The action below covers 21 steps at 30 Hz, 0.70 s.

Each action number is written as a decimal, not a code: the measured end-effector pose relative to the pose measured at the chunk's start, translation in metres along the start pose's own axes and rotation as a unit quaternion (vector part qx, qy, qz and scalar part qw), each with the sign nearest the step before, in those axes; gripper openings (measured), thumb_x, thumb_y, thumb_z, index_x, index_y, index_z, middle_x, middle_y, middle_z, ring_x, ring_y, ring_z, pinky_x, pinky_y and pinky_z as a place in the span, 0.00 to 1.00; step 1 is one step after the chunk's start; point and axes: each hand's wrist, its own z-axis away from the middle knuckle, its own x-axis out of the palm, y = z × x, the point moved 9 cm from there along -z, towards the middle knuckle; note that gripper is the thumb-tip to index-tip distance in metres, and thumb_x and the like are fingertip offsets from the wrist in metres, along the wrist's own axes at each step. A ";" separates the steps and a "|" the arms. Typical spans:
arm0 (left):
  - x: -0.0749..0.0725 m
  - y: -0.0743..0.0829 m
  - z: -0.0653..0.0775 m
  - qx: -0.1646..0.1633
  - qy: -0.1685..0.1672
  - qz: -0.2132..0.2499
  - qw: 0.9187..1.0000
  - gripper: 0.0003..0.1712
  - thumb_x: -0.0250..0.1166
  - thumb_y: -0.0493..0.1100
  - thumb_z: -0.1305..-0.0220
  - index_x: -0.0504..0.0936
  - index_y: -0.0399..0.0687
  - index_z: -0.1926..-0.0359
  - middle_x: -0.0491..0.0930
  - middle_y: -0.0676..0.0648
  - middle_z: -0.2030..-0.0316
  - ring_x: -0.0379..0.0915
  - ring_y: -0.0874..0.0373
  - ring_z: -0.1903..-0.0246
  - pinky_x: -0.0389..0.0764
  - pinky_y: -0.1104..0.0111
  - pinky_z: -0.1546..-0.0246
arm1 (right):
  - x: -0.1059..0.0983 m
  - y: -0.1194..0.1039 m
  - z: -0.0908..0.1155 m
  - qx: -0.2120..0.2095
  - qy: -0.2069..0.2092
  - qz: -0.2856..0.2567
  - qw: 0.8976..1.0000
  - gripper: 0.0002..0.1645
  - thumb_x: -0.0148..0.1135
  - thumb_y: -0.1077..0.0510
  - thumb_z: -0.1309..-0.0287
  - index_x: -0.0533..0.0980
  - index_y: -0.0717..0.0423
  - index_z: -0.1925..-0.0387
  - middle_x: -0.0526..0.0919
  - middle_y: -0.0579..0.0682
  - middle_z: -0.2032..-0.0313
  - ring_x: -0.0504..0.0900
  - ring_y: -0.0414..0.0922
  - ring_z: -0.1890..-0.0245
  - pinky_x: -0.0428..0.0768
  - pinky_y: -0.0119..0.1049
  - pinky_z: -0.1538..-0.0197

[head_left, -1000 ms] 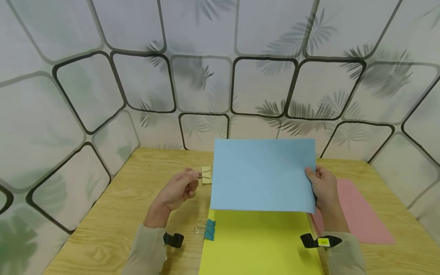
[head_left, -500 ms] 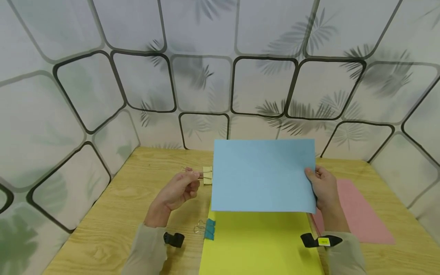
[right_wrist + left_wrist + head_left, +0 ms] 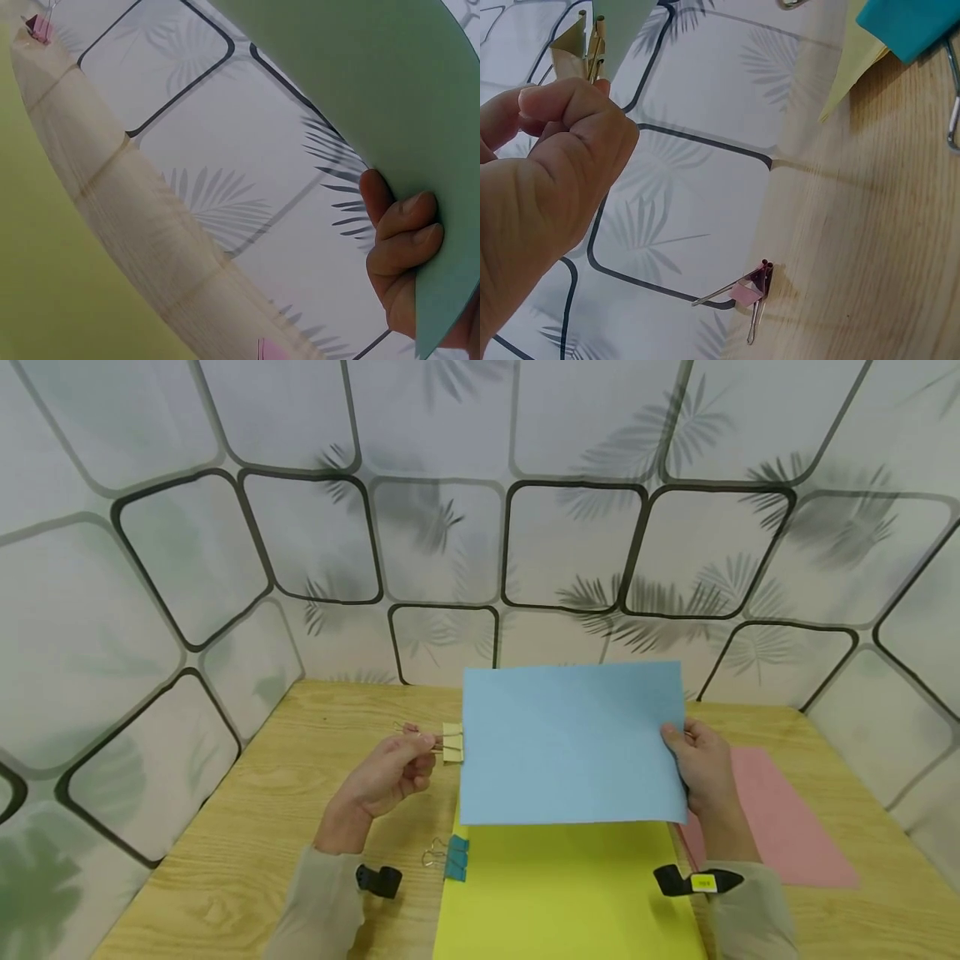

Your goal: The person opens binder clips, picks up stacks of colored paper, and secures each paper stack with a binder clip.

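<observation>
A yellow binder clip (image 3: 453, 743) is pinched by its wire handles between the thumb and fingers of my left hand (image 3: 392, 770). It meets the left edge of a blue sheet of paper (image 3: 570, 743); whether its mouth is round that edge, I cannot tell. My right hand (image 3: 703, 764) grips the sheet's right edge, thumb in front and fingers behind, as the right wrist view shows. The sheet is raised above a yellow sheet (image 3: 570, 893) on the table. A blue binder clip (image 3: 457, 858) sits on the yellow sheet's left edge.
Behind my left hand, a pink binder clip (image 3: 750, 292) stands on the wooden table (image 3: 262, 835). Pink paper (image 3: 787, 827) lies to the right, partly under my right forearm. A patterned wall covering (image 3: 442, 543) encloses the table's back and sides.
My left hand has brought the yellow clip slightly right, up to the blue sheet's edge. The sheet has tilted a little and shifted slightly left in view.
</observation>
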 end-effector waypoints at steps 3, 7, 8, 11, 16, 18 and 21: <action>0.002 0.000 0.000 0.001 -0.008 -0.004 1.000 0.12 0.45 0.43 0.20 0.71 0.41 0.52 0.60 0.51 0.73 0.56 0.63 0.75 0.68 0.73 0.71 | 0.002 0.000 0.000 -0.001 -0.007 0.004 1.000 0.35 0.53 0.49 0.27 0.61 0.70 0.31 0.79 0.29 0.68 0.82 0.32 0.69 0.83 0.32 0.65; 0.002 -0.001 0.000 0.000 -0.012 -0.012 1.000 0.13 0.45 0.44 0.20 0.72 0.41 0.53 0.59 0.52 0.74 0.56 0.63 0.75 0.68 0.73 0.70 | 0.003 0.001 -0.001 0.005 -0.009 0.006 1.000 0.36 0.53 0.48 0.27 0.61 0.69 0.31 0.79 0.30 0.69 0.83 0.33 0.69 0.83 0.33 0.65; 0.003 -0.001 0.000 0.000 -0.012 -0.013 1.000 0.13 0.44 0.44 0.20 0.73 0.41 0.53 0.59 0.52 0.74 0.56 0.63 0.75 0.67 0.72 0.70 | 0.004 0.002 -0.001 0.006 -0.009 0.008 1.000 0.36 0.53 0.48 0.27 0.61 0.69 0.31 0.79 0.30 0.69 0.83 0.33 0.69 0.83 0.33 0.65; 0.003 -0.001 0.000 0.001 -0.016 -0.014 1.000 0.13 0.44 0.44 0.20 0.73 0.42 0.54 0.58 0.52 0.75 0.56 0.63 0.75 0.66 0.72 0.70 | 0.004 0.002 -0.002 0.008 -0.007 0.012 1.000 0.36 0.53 0.48 0.27 0.61 0.69 0.31 0.79 0.30 0.69 0.82 0.32 0.69 0.83 0.33 0.65; 0.005 -0.001 -0.001 0.002 -0.018 -0.015 1.000 0.13 0.45 0.44 0.20 0.76 0.47 0.58 0.60 0.53 0.75 0.57 0.63 0.76 0.67 0.72 0.70 | 0.005 0.003 -0.002 0.009 -0.008 0.010 1.000 0.36 0.53 0.48 0.27 0.61 0.70 0.31 0.79 0.30 0.68 0.82 0.32 0.69 0.83 0.32 0.65; 0.005 -0.001 -0.001 0.001 -0.016 -0.016 1.000 0.13 0.46 0.44 0.20 0.76 0.47 0.58 0.60 0.53 0.75 0.57 0.64 0.76 0.68 0.73 0.70 | 0.006 0.003 -0.002 0.010 -0.009 0.009 1.000 0.35 0.53 0.48 0.27 0.61 0.70 0.31 0.80 0.31 0.68 0.82 0.32 0.69 0.83 0.32 0.65; 0.005 -0.001 -0.001 0.000 -0.016 -0.019 1.000 0.13 0.46 0.45 0.20 0.75 0.44 0.57 0.61 0.53 0.75 0.57 0.64 0.77 0.68 0.73 0.70 | 0.006 0.003 -0.002 0.011 -0.009 0.011 1.000 0.35 0.53 0.48 0.27 0.62 0.70 0.32 0.80 0.31 0.69 0.82 0.32 0.69 0.83 0.32 0.65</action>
